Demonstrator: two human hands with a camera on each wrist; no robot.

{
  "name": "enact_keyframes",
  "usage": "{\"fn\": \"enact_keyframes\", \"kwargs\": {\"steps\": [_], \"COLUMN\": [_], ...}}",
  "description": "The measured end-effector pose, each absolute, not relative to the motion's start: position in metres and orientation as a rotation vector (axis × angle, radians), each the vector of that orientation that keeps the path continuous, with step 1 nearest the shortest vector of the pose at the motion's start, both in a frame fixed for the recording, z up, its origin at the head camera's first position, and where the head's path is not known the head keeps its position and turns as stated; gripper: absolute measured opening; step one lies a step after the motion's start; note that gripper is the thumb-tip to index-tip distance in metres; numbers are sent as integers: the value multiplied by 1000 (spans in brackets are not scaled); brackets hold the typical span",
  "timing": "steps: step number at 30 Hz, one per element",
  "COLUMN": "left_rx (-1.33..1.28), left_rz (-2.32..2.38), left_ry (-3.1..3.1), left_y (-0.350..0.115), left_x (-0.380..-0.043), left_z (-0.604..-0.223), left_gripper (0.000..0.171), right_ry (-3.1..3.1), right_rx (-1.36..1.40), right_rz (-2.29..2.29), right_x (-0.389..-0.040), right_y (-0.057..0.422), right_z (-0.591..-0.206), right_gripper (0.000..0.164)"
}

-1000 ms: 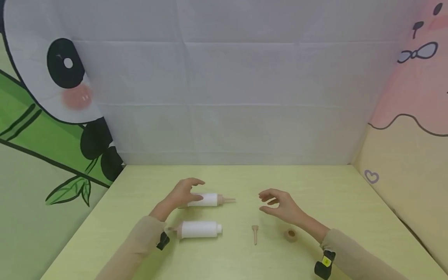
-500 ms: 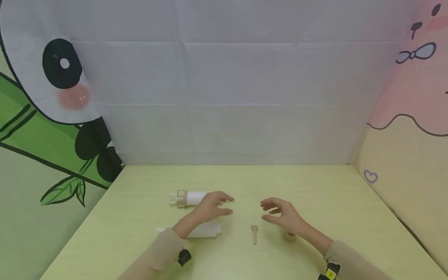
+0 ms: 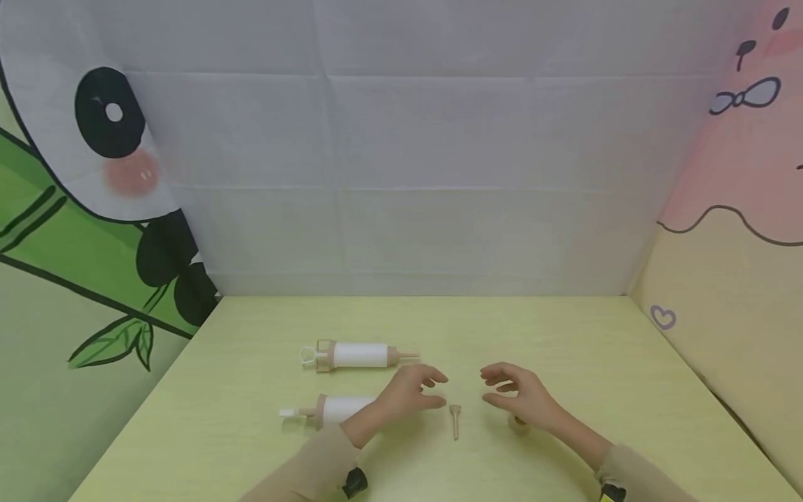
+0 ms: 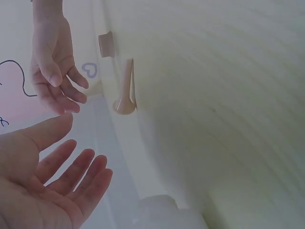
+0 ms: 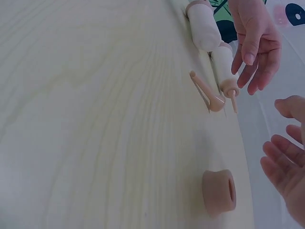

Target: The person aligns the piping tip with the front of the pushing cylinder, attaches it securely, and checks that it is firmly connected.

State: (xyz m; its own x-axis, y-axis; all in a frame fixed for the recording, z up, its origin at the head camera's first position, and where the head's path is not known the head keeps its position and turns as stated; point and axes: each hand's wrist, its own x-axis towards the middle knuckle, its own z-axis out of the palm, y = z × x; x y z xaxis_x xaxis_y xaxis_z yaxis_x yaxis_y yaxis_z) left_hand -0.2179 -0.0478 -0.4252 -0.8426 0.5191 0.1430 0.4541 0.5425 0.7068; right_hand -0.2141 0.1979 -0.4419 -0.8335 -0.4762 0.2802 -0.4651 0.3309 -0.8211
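My left hand point(image 3: 410, 392) hovers over the table in the head view, fingers loosely bent and holding nothing. It overlaps the front end of the nearer white-barrelled syringe point(image 3: 345, 408), whose plunger points left. Just right of its fingertips lies a small beige nozzle point(image 3: 455, 422) with a flared top and thin stem. My right hand point(image 3: 519, 396) is also raised and bare, thumb apart from the fingers. Below its palm, a short beige ring-shaped cap point(image 5: 218, 192) stands on the table and is partly hidden in the head view. Both palms face each other across a gap.
A second syringe point(image 3: 360, 355), with a beige ringed handle at left and a thin tip at right, lies farther back. The pale wooden table point(image 3: 552, 328) ends at a white cloth backdrop point(image 3: 426, 230). Painted panels flank both sides.
My left hand has moved right and nearer, from over the far syringe past the near one towards the nozzle. My right hand has shifted slightly right and nearer. The syringes stay lying on the table.
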Motion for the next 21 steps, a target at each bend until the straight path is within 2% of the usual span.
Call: {"fn": "enact_keyframes", "kwargs": {"steps": [11, 21], "left_rx": [626, 585], "left_rz": [1279, 1248], "left_ry": [2563, 2541], "left_y": [-33, -22], "left_x": [-210, -207], "left_z": [-430, -442], "left_gripper": [27, 31], "right_ry": [2576, 2610], "right_rx": [-834, -863], "right_rz": [-1573, -1519], "right_x": [-213, -211], "right_y": [211, 229], "right_z": [-453, -465], "right_gripper": [35, 35]}}
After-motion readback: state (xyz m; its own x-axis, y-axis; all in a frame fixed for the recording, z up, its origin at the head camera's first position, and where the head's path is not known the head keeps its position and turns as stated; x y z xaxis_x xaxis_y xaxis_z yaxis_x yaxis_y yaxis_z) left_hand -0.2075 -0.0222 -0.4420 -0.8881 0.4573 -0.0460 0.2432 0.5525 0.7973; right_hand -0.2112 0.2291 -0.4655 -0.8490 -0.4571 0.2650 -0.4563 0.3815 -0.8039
